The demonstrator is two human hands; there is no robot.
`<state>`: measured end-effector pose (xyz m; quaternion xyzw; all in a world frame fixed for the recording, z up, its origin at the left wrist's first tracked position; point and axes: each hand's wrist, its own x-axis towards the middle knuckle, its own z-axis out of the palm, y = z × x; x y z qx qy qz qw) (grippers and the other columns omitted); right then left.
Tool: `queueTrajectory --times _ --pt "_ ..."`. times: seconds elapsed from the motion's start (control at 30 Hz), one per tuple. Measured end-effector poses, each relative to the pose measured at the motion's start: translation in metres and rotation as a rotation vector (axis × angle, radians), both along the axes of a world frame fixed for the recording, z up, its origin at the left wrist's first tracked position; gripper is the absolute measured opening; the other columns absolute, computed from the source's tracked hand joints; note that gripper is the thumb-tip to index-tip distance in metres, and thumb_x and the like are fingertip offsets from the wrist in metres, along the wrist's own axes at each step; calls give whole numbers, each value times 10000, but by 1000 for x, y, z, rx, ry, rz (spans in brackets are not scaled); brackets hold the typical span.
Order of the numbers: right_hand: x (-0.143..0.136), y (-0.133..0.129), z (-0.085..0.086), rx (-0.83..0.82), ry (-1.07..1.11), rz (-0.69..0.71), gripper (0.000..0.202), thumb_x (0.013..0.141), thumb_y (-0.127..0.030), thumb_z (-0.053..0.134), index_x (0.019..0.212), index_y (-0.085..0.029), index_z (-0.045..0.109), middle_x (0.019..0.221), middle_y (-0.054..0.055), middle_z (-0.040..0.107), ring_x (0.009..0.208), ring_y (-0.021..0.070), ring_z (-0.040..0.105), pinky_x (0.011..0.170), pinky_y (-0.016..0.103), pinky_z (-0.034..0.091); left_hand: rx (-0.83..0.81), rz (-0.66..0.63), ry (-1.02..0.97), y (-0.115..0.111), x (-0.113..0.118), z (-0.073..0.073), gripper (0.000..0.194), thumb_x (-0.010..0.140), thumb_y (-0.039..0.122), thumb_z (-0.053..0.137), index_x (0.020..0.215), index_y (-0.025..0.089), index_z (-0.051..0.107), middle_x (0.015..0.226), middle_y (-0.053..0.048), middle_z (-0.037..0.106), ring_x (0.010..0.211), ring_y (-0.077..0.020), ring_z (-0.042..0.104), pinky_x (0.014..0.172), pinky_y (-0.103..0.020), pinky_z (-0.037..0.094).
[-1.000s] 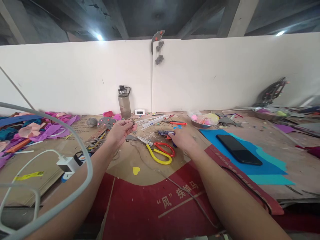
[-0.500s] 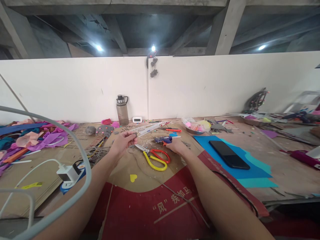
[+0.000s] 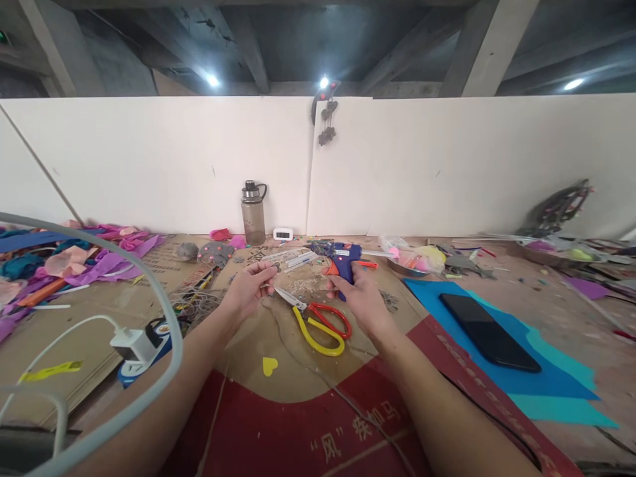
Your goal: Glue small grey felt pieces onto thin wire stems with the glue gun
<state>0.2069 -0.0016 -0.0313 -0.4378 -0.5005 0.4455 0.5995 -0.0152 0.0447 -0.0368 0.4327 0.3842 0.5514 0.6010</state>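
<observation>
My left hand pinches a small grey piece between thumb and fingertips, above the cardboard. My right hand is wrapped round the handle of a blue hot glue gun with an orange trigger; its nozzle points left. Scissors with one red and one yellow handle lie between the hands, blades toward the left hand. Nearer the front, a yellow heart rests on the cardboard. White sticks lie beyond the hands.
A bottle and small clock stand by the white partition. Right are a phone on blue sheets and a dish. Left are felt scraps, a charger and a pale looping cable.
My right hand has lifted the glue gun, which now shows upright in its grip. My left hand still holds the small piece. The camera view has shifted slightly.
</observation>
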Motion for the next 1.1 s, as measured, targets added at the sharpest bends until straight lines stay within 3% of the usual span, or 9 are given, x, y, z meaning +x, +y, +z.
queueTrajectory --times 0.23,0.43,0.57,1.1 --pt "-7 -18 7 18 -271 79 241 830 -402 552 963 -202 527 639 -46 565 552 130 529 596 278 466 -3 24 -59 -4 3 6 288 571 241 838 696 118 610 552 34 541 469 -39 472 463 -159 412" --pt "-11 -27 5 191 -564 -24 243 883 -371 503 1038 -194 564 797 24 652 637 162 565 642 290 452 -17 17 -60 -8 4 11 266 585 237 827 716 109 635 560 21 563 469 -40 486 465 -157 413" --pt "-11 -30 8 215 -612 -16 275 901 -367 469 1080 -180 562 902 53 672 688 176 583 677 304 458 -33 23 -32 -11 6 13 270 580 247 833 716 101 651 548 17 569 455 -39 481 444 -152 401" --pt "-13 -32 11 224 -673 -11 261 898 -366 450 1034 -174 562 953 86 697 845 210 651 753 323 503 -14 66 52 -15 4 15 278 595 335 816 675 121 658 614 1 606 452 -29 469 421 -158 337"
